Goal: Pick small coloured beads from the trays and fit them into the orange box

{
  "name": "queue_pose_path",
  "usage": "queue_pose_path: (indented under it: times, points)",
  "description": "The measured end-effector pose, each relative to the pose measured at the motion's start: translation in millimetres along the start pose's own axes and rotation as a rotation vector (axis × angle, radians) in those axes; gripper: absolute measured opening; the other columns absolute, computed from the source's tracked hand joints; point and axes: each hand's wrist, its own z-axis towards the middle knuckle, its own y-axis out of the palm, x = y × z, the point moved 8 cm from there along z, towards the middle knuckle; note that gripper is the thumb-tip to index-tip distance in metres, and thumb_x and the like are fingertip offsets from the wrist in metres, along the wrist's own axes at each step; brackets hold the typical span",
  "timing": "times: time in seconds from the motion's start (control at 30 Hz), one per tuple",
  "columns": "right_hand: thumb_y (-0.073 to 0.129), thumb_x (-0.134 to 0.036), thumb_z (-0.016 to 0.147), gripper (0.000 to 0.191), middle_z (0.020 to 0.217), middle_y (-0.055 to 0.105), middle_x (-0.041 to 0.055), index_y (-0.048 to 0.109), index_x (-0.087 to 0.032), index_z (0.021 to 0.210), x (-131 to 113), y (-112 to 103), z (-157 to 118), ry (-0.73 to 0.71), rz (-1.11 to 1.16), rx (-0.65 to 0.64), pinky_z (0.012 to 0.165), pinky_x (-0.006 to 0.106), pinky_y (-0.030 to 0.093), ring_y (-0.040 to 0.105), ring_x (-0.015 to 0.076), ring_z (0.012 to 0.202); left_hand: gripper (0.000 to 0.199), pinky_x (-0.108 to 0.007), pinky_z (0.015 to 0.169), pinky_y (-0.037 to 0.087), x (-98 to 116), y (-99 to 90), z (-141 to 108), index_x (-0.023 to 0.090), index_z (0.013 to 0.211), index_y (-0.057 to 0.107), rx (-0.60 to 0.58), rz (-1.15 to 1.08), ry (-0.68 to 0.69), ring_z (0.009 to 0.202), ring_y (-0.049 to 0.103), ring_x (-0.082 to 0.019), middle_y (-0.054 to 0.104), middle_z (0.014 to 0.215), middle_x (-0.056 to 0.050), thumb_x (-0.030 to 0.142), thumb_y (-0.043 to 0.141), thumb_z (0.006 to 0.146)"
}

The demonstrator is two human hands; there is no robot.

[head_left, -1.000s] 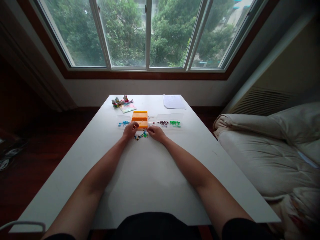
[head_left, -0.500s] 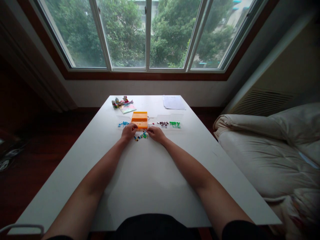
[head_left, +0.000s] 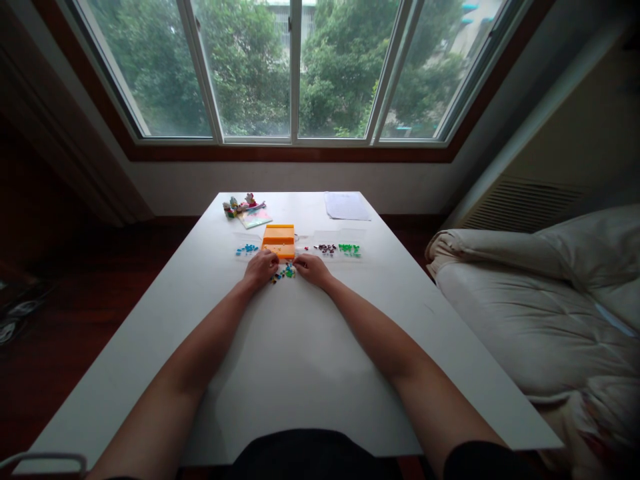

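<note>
A small pile of mixed coloured pieces (head_left: 289, 271) lies on the white table between my two hands. My left hand (head_left: 261, 268) is over the pile's left side, just in front of an orange open box (head_left: 279, 251); its fingers are curled together. At the pile's right edge rests my right hand (head_left: 312, 268), thumb and fingertips drawn into a pinch. Anything between the fingers of either hand is too small to make out. A few pale bits lie in the orange box. Blue pieces (head_left: 247, 249) sit in a clear tray left of it.
Right of the orange box, clear compartments hold dark brown pieces (head_left: 327, 249) and green pieces (head_left: 349, 249), with a red piece (head_left: 307, 249) nearby. Small figurines (head_left: 240, 205) and a shiny card (head_left: 255, 218) lie at the back left, paper sheets (head_left: 347, 206) at the back right. A sofa (head_left: 525, 300) stands to the right.
My left hand has moved slightly right and toward me, from the orange box's front edge to over the pile, covering part of it. My right hand has hardly moved.
</note>
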Motion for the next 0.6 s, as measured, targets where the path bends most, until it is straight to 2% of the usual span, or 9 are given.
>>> queue_pose_path:
  times: [0.17,0.37,0.6]
  points:
    - [0.062,-0.019,0.086,0.015,0.086,0.071,0.0024,0.076,-0.020,0.091,-1.6,-0.4,0.2,0.011,0.003,-0.002,0.072,0.023,0.043,0.057,0.0138,0.074,0.011,-0.034,0.079,0.048,-0.6,1.6,0.0,0.023,0.083,0.071,-0.005,-0.029,-0.002,0.088,0.060,-0.023,0.065,0.089,-0.006,0.016,0.064,0.078]
    - [0.062,-0.018,0.087,0.015,0.085,0.071,0.0026,0.077,-0.020,0.092,-3.1,-1.2,0.2,0.007,-0.005,-0.009,0.072,0.023,0.042,0.057,0.0141,0.074,0.020,-0.035,0.084,0.049,-4.4,3.0,1.0,0.024,0.097,0.075,0.011,-0.042,-0.007,0.093,0.061,-0.023,0.067,0.095,-0.007,0.017,0.060,0.085]
    - [0.062,-0.018,0.087,0.015,0.084,0.070,0.0021,0.076,-0.020,0.092,-5.4,-2.1,0.1,0.006,0.003,-0.014,0.071,0.023,0.041,0.056,0.0134,0.073,0.032,-0.031,0.082,0.050,-3.8,2.4,1.3,0.026,0.103,0.076,0.026,-0.100,0.012,0.088,0.062,-0.018,0.064,0.101,-0.005,0.012,0.052,0.088]
